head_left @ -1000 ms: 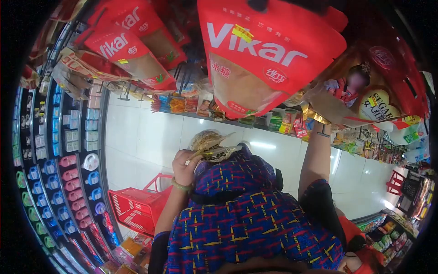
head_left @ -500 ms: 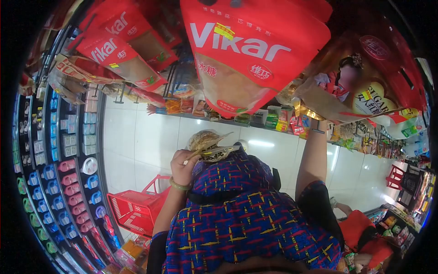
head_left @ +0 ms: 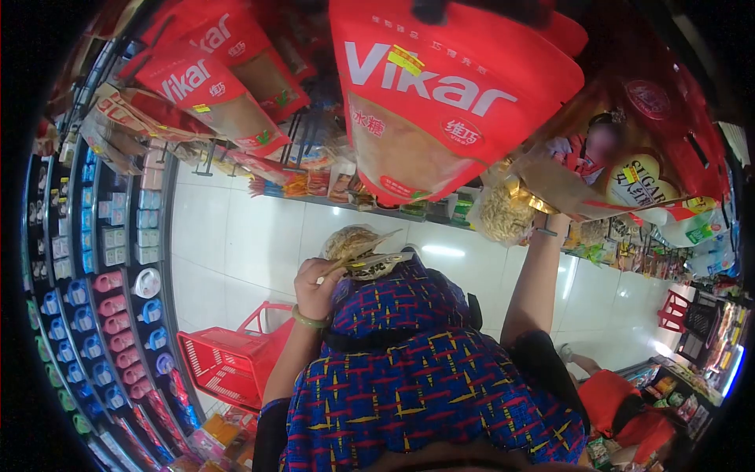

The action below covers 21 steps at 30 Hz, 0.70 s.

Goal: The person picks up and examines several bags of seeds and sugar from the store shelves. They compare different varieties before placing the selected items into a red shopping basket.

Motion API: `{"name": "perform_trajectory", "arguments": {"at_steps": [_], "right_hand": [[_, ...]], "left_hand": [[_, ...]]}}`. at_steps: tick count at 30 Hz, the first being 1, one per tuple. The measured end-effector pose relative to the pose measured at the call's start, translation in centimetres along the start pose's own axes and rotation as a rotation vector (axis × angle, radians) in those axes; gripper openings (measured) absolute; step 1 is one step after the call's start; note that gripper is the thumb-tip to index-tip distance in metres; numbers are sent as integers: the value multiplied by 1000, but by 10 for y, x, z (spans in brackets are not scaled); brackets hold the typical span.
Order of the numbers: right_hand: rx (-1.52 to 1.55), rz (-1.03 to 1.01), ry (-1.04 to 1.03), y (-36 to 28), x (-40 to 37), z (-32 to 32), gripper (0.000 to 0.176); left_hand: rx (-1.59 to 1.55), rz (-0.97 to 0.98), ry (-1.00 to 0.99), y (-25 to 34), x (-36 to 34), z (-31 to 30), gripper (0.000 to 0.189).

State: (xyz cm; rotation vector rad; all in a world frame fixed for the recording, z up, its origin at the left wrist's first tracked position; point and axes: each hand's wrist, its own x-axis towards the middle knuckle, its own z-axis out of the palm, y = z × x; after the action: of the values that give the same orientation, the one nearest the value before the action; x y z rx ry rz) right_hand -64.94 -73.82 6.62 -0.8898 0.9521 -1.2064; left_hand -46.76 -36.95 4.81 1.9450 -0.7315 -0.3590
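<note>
My left hand point(head_left: 314, 285) is closed on clear bags of dried food point(head_left: 352, 245) with printed labels, held in front of the patterned blue garment point(head_left: 417, 366). My right arm reaches up to the hanging goods. Only the wrist end of my right hand point(head_left: 549, 223) shows below a large red-trimmed sugar bag point(head_left: 645, 182), which hides the fingers. Just beside that wrist hangs a clear bag of pale dried pieces point(head_left: 503, 212) with a gold top. Whether my right hand grips it is hidden. A big red Vikar bag point(head_left: 417, 161) hangs at the top centre.
More Vikar bags point(head_left: 189, 82) hang at upper left. Shelves of bottles and boxes point(head_left: 118, 311) line the left side. A red shopping basket point(head_left: 224, 358) stands on the white tiled floor point(head_left: 208, 259). At lower right is a person in red point(head_left: 609, 401). Red chairs point(head_left: 674, 311) stand farther off.
The bag of pale pieces beside my right wrist now hangs lower and shows more. The hanging bags have shifted slightly in view. My left hand keeps its hold.
</note>
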Motion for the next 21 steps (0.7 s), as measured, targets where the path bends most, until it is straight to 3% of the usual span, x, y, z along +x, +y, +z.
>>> {"name": "perform_trajectory", "arguments": {"at_steps": [7,9,13,21], "right_hand": [[38,-34,76,-9,-6,-30,45],[-235,-119,17,8,-2,-64,31],[-121,-50,-61,13,-9,-89,15],[-105,-98,-3,-12,-48,-52,16]], "left_hand": [[-30,-45,48,-2,-4,2,10],[-36,-46,44,-6,-5,1,10],[-30,-44,44,-6,-4,2,10],[-29,-15,15,-6,1,2,10]]}}
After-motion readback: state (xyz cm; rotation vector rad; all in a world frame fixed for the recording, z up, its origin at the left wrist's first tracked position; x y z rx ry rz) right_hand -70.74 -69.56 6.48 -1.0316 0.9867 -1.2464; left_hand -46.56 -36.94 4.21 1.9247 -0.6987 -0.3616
